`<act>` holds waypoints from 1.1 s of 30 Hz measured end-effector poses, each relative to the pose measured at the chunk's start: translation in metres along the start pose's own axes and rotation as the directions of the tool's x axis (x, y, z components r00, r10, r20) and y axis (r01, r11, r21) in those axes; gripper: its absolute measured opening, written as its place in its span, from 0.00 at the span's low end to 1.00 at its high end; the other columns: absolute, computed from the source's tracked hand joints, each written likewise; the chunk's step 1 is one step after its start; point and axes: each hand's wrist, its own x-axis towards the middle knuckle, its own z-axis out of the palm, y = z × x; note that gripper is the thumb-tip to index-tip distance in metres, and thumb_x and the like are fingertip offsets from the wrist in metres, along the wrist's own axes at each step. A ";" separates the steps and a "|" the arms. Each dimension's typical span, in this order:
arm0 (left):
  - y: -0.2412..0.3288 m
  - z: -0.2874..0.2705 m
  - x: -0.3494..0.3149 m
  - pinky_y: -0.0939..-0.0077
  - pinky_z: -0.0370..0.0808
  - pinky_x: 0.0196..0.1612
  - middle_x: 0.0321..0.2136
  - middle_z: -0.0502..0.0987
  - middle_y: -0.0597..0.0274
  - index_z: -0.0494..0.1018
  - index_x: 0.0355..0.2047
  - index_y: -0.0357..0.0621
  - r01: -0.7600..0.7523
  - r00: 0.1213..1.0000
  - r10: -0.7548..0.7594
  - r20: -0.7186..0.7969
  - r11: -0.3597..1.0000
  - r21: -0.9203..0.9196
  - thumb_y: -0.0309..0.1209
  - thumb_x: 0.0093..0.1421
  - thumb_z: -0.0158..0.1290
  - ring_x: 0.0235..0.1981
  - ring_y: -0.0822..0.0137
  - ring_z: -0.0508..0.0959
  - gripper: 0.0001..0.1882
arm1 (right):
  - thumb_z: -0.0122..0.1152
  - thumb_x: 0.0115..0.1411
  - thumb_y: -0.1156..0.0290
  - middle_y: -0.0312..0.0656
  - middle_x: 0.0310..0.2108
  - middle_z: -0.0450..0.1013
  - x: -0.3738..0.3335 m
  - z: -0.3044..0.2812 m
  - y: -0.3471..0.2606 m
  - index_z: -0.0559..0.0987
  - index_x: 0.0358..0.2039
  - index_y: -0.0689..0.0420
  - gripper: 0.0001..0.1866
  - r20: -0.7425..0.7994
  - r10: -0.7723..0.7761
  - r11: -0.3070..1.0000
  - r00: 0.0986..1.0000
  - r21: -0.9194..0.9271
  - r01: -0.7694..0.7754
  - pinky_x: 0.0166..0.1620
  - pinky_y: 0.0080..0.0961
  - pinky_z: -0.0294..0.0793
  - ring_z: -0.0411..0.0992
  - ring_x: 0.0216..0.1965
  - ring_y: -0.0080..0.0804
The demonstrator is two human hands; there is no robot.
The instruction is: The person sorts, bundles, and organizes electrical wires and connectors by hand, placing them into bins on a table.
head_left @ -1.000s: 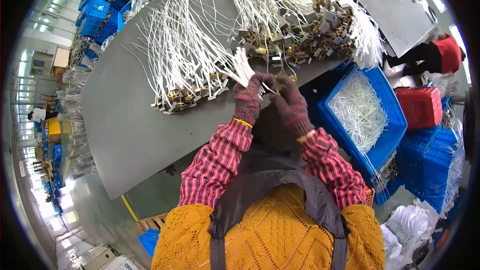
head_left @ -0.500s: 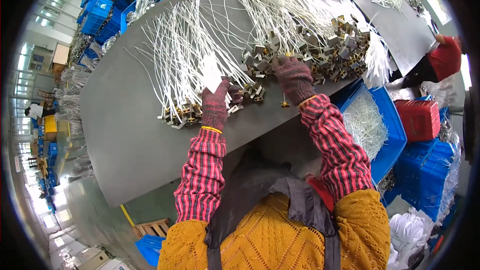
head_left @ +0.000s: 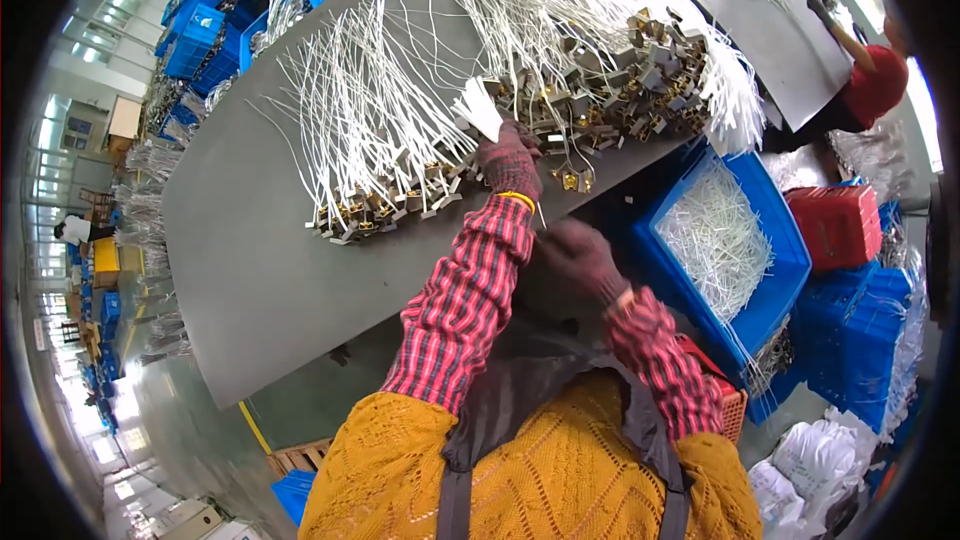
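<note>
On the grey table [head_left: 250, 270], a long row of white wire pieces [head_left: 370, 130] with brass ends is already lying sorted, while a larger tangled heap [head_left: 600, 90] beside it is waiting. The left hand [head_left: 510, 162] is gripping a white bundle [head_left: 480, 108] between row and heap. The right hand [head_left: 580, 255], half a second ago at the heap, is now hanging below the table edge; its grip cannot be told.

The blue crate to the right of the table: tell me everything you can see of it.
The blue crate is an open-topped rectangular bin that looks like plastic, standing below the grey table's right edge. It holds a loose heap of thin white wires. A red crate sits just beyond it, with more blue crates behind. Neither hand touches it; the right hand is nearest.
</note>
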 end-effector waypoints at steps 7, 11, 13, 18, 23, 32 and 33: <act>-0.020 0.002 0.002 0.78 0.66 0.15 0.19 0.77 0.63 0.73 0.28 0.44 0.048 0.999 -0.051 -0.014 0.985 -0.168 0.41 0.63 0.55 0.13 0.70 0.71 0.14 | 0.61 0.56 0.77 0.32 0.27 0.71 -0.264 -0.037 0.082 0.79 0.43 0.56 0.13 -0.317 0.682 0.691 0.659 0.575 -0.439 0.28 0.21 0.72 0.69 0.23 0.20; -0.013 -0.014 -0.004 0.76 0.77 0.25 0.25 0.79 0.57 0.75 0.34 0.39 0.216 0.934 -0.065 0.353 0.886 -0.410 0.41 0.64 0.53 0.22 0.65 0.78 0.15 | 0.61 0.56 0.77 0.35 0.25 0.72 -0.404 -0.065 0.133 0.78 0.45 0.55 0.15 -0.127 0.907 0.397 0.401 0.575 -0.716 0.23 0.21 0.69 0.69 0.20 0.23; -0.007 -0.020 -0.009 0.73 0.79 0.27 0.27 0.81 0.55 0.76 0.35 0.36 0.117 0.942 0.012 0.335 0.925 -0.361 0.41 0.64 0.54 0.24 0.63 0.80 0.17 | 0.61 0.56 0.77 0.35 0.24 0.71 -0.445 -0.065 0.145 0.78 0.46 0.55 0.15 -0.159 0.896 0.421 0.414 0.599 -0.681 0.20 0.22 0.67 0.67 0.18 0.23; 0.007 -0.030 -0.015 0.71 0.80 0.27 0.28 0.81 0.56 0.76 0.35 0.40 0.102 0.970 -0.011 0.243 0.926 -0.364 0.41 0.65 0.54 0.25 0.61 0.80 0.15 | 0.62 0.56 0.76 0.34 0.24 0.71 -0.475 -0.063 0.159 0.78 0.45 0.54 0.15 -0.169 0.946 0.313 0.276 0.691 -0.651 0.16 0.23 0.66 0.66 0.16 0.22; 0.019 -0.044 -0.015 0.71 0.79 0.27 0.27 0.81 0.59 0.76 0.33 0.42 0.156 0.978 -0.084 0.193 0.904 -0.398 0.41 0.66 0.53 0.25 0.62 0.80 0.14 | 0.65 0.54 0.75 0.34 0.22 0.71 -0.461 -0.059 0.165 0.79 0.43 0.53 0.15 -0.193 0.939 0.334 0.283 0.705 -0.626 0.17 0.22 0.65 0.64 0.14 0.21; -0.010 -0.088 -0.027 0.67 0.79 0.34 0.30 0.80 0.57 0.76 0.35 0.38 -0.084 0.874 0.129 0.469 0.990 -0.116 0.42 0.68 0.50 0.31 0.63 0.80 0.17 | 0.58 0.61 0.72 0.40 0.51 0.72 -0.209 -0.005 0.125 0.68 0.62 0.59 0.27 -0.082 0.642 0.632 0.762 0.619 -0.466 0.48 0.22 0.72 0.72 0.46 0.27; -0.014 -0.093 -0.027 0.67 0.79 0.34 0.30 0.80 0.57 0.76 0.35 0.38 -0.073 0.887 0.114 0.447 0.991 -0.108 0.42 0.68 0.50 0.31 0.63 0.80 0.17 | 0.59 0.61 0.71 0.38 0.53 0.71 -0.159 0.005 0.107 0.63 0.67 0.57 0.33 -0.107 0.496 0.706 0.862 0.627 -0.329 0.45 0.24 0.73 0.71 0.44 0.25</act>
